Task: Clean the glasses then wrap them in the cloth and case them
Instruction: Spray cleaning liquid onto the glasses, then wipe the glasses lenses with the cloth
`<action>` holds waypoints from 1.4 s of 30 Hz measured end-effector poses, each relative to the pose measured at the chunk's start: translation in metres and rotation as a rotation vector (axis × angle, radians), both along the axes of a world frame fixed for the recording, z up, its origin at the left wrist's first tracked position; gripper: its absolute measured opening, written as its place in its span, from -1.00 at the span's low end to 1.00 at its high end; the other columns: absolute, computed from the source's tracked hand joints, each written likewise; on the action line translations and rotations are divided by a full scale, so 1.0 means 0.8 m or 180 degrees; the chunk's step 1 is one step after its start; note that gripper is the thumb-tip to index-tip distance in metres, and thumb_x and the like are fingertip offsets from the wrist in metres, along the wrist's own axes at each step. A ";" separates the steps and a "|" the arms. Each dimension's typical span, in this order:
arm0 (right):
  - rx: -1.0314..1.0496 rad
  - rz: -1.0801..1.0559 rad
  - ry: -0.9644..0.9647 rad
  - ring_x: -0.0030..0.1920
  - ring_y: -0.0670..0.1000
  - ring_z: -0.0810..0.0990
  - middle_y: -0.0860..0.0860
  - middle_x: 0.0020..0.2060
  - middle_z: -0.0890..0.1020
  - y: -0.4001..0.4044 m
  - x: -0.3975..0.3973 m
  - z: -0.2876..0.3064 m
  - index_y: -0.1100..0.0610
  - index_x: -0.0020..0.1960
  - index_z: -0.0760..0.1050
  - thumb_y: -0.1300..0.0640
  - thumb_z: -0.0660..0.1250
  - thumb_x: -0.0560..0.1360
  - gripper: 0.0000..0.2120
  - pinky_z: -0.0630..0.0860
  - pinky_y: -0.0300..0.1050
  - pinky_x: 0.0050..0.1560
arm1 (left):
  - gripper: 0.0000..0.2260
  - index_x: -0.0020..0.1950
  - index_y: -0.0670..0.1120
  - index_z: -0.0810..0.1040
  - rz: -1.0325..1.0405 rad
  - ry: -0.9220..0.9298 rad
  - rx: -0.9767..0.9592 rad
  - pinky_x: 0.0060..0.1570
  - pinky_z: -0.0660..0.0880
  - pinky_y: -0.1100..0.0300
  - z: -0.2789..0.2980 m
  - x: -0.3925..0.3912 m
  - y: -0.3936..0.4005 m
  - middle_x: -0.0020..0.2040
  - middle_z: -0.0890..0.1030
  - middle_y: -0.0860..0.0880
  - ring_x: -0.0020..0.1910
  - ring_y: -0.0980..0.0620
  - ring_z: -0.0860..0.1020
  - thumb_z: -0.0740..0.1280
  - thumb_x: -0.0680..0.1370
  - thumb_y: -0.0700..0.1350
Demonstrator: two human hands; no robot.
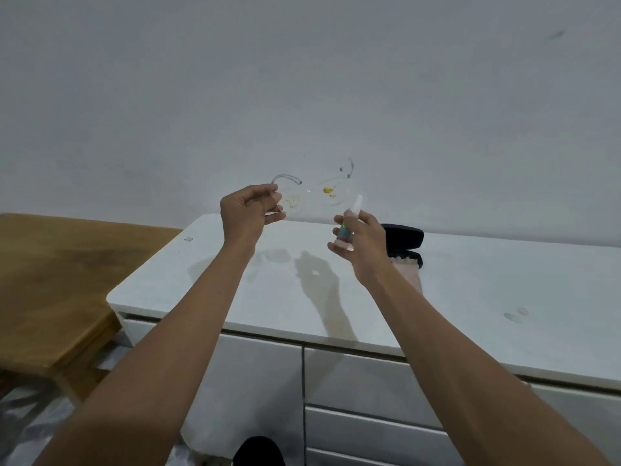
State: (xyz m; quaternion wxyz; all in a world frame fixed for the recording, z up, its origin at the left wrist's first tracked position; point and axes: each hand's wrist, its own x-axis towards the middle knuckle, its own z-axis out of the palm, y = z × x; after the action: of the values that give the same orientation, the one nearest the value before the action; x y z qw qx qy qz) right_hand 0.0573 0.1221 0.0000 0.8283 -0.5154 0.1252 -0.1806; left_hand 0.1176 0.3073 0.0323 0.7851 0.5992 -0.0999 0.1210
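Clearly the cleaning has barely begun. In the head view, the left hand [247, 210] is raised in front of the wall, its fingers [274, 196] curled and pinching one end of the clear glasses [314, 193], held up in the air above the white surface [302, 297]. Both lenses carry yellowish smears, so they are not clean yet. The right hand [359, 242] grips a small spray bottle [347, 227], fingers wrapped round its body, the nozzle pointing up towards the nearer stained lens and just beside it. I judge this to be the spraying step, at the start of the task.

Behind the right hand, the dark case [406, 242] lies open on the surface, and a pale pink cloth [408, 272] lies just in front of it, partly hidden by the wrist. Wiping, wrapping in the cloth and casing are all left to do.
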 end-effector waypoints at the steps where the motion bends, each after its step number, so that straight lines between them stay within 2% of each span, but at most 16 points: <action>1: -0.0071 -0.0217 0.0022 -0.13 0.04 0.61 0.09 -0.01 0.65 -0.015 -0.004 -0.001 0.12 0.29 0.46 0.16 0.38 0.60 -0.72 0.71 0.09 -0.06 | -0.85 0.04 -0.32 0.68 -0.0017 0.0010 -0.0006 -0.19 0.68 0.05 -0.002 -0.001 -0.007 -0.24 0.67 -0.13 -0.32 -0.11 0.60 0.47 0.47 -0.39; 2: -0.0131 -0.0436 0.0045 -0.14 0.04 0.61 0.10 -0.04 0.63 -0.029 -0.009 -0.001 0.10 0.26 0.49 0.18 0.42 0.57 -0.71 0.71 0.08 -0.05 | -0.85 0.04 -0.33 0.68 -0.0040 0.0020 -0.0006 -0.19 0.68 0.05 -0.004 -0.002 -0.015 -0.23 0.67 -0.12 -0.31 -0.12 0.60 0.47 0.47 -0.39; 5: -0.0466 -0.0992 0.0063 -0.22 0.04 0.58 0.09 -0.13 0.63 -0.074 -0.033 -0.006 0.05 0.15 0.57 0.16 0.47 0.49 -0.75 0.61 -0.07 -0.24 | -0.85 0.04 -0.32 0.68 -0.0154 0.0051 0.0031 -0.17 0.68 0.02 -0.014 -0.006 -0.043 -0.25 0.67 -0.11 -0.30 -0.12 0.61 0.47 0.48 -0.38; 9: -0.0908 -0.1741 0.0121 -0.26 -0.13 0.63 -0.04 -0.13 0.69 -0.132 -0.080 -0.014 0.06 0.17 0.60 0.15 0.49 0.51 -0.76 0.52 -0.36 -0.30 | -0.86 0.03 -0.30 0.69 -0.0358 0.0076 0.0125 -0.14 0.69 -0.01 -0.028 -0.016 -0.087 -0.26 0.67 -0.10 -0.30 -0.10 0.61 0.47 0.49 -0.37; 10: -0.1016 -0.1953 0.0175 -0.25 -0.14 0.63 -0.03 -0.11 0.70 -0.146 -0.091 -0.017 0.06 0.17 0.60 0.16 0.49 0.50 -0.75 0.53 -0.34 -0.26 | -0.87 0.03 -0.30 0.69 -0.0415 0.0083 0.0157 -0.14 0.69 -0.01 -0.032 -0.020 -0.098 -0.25 0.67 -0.11 -0.30 -0.10 0.61 0.47 0.49 -0.37; 14: -0.1279 -0.2624 0.0494 -0.12 0.05 0.72 0.02 -0.08 0.73 -0.195 -0.131 -0.033 0.05 0.13 0.62 0.18 0.52 0.47 -0.75 0.66 0.06 0.04 | -0.88 0.02 -0.26 0.70 -0.0619 0.0176 0.0246 -0.13 0.68 0.01 -0.052 -0.034 -0.145 -0.22 0.68 -0.13 -0.29 -0.08 0.63 0.48 0.49 -0.34; 17: -0.1352 -0.2910 0.0702 -0.09 0.12 0.72 0.03 -0.07 0.73 -0.227 -0.159 -0.048 0.05 0.13 0.61 0.20 0.50 0.48 -0.75 0.65 0.10 0.08 | -0.91 -0.02 -0.24 0.70 -0.0746 0.0237 0.0279 -0.17 0.68 0.05 -0.065 -0.046 -0.176 -0.15 0.70 -0.17 -0.26 -0.10 0.66 0.48 0.49 -0.34; 20: -0.1390 -0.3091 0.0848 -0.05 0.09 0.70 0.04 -0.05 0.72 -0.249 -0.185 -0.063 0.08 0.18 0.61 0.24 0.47 0.51 -0.74 0.62 0.01 0.09 | -0.91 0.00 -0.27 0.70 -0.0903 0.0282 0.0332 -0.14 0.68 0.04 -0.076 -0.057 -0.203 -0.10 0.71 -0.22 -0.27 -0.08 0.65 0.47 0.50 -0.34; 23: -0.1384 -0.3191 0.1026 0.00 0.09 0.67 0.08 0.02 0.72 -0.262 -0.203 -0.075 0.10 0.20 0.60 0.24 0.46 0.52 -0.74 0.53 -0.11 0.06 | -0.89 0.03 -0.28 0.69 -0.0955 0.0331 0.0398 -0.14 0.68 0.05 -0.086 -0.065 -0.224 -0.11 0.70 -0.22 -0.28 -0.09 0.64 0.46 0.51 -0.35; 26: -0.1339 -0.3181 0.1203 0.07 0.13 0.67 0.08 0.03 0.73 -0.272 -0.213 -0.091 0.08 0.20 0.60 0.24 0.45 0.53 -0.74 0.55 -0.05 0.14 | -0.89 0.03 -0.26 0.70 -0.0958 0.0345 0.0457 -0.13 0.69 0.04 -0.092 -0.071 -0.235 -0.11 0.71 -0.20 -0.27 -0.07 0.67 0.47 0.51 -0.35; 30: -0.1391 -0.3105 0.1328 0.17 0.15 0.64 0.09 0.13 0.69 -0.274 -0.218 -0.102 0.07 0.28 0.56 0.22 0.45 0.53 -0.67 0.49 -0.10 0.11 | -0.89 0.03 -0.27 0.69 -0.0970 0.0358 0.0451 -0.12 0.69 0.03 -0.094 -0.069 -0.238 -0.12 0.70 -0.19 -0.25 -0.07 0.66 0.46 0.51 -0.35; 33: -0.2041 -0.3466 0.1644 0.37 0.19 0.44 0.11 0.36 0.51 -0.265 -0.214 -0.095 0.05 0.48 0.38 0.12 0.50 0.47 -0.38 0.41 0.11 0.31 | -0.88 0.04 -0.27 0.69 -0.0951 0.0355 0.0423 -0.16 0.69 0.07 -0.093 -0.067 -0.234 -0.12 0.69 -0.19 -0.27 -0.07 0.66 0.46 0.51 -0.35; 35: -0.2636 -0.3754 0.1617 0.37 0.20 0.38 0.12 0.39 0.44 -0.255 -0.208 -0.083 0.03 0.51 0.32 0.08 0.50 0.44 -0.31 0.36 0.19 0.32 | -0.87 0.05 -0.28 0.69 -0.0918 0.0370 0.0399 -0.19 0.68 0.11 -0.091 -0.063 -0.228 -0.12 0.69 -0.19 -0.28 -0.06 0.65 0.46 0.51 -0.35; 37: -0.3141 -0.3786 0.1229 0.31 0.17 0.40 0.11 0.34 0.47 -0.243 -0.199 -0.069 0.05 0.48 0.35 0.09 0.47 0.45 -0.36 0.37 0.15 0.29 | -0.86 0.06 -0.28 0.69 -0.0901 0.0369 0.0367 -0.18 0.68 0.10 -0.089 -0.058 -0.220 -0.12 0.69 -0.20 -0.30 -0.06 0.64 0.46 0.51 -0.35; 39: -0.3562 -0.3471 0.0684 0.20 0.13 0.46 0.07 0.19 0.57 -0.232 -0.184 -0.063 0.07 0.40 0.45 0.14 0.44 0.47 -0.49 0.42 0.07 0.21 | -0.87 0.06 -0.29 0.68 -0.0880 0.0365 0.0333 -0.16 0.69 0.08 -0.088 -0.055 -0.211 -0.13 0.68 -0.20 -0.33 -0.03 0.63 0.46 0.51 -0.35; 42: -0.3757 -0.2185 0.0282 0.01 0.06 0.55 -0.06 -0.09 0.69 -0.208 -0.159 -0.060 0.03 0.19 0.61 0.18 0.42 0.51 -0.74 0.52 0.02 0.07 | -0.87 0.05 -0.31 0.67 -0.0788 0.0340 0.0307 -0.14 0.69 0.04 -0.087 -0.049 -0.193 -0.11 0.69 -0.25 -0.31 -0.06 0.62 0.46 0.51 -0.34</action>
State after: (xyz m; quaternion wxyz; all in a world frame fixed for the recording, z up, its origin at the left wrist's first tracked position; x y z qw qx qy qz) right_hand -0.0699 -0.0446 -0.0481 0.2986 -0.8187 0.1958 -0.4497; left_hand 0.0787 0.1530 -0.0372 0.7685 0.6249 -0.1368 -0.0137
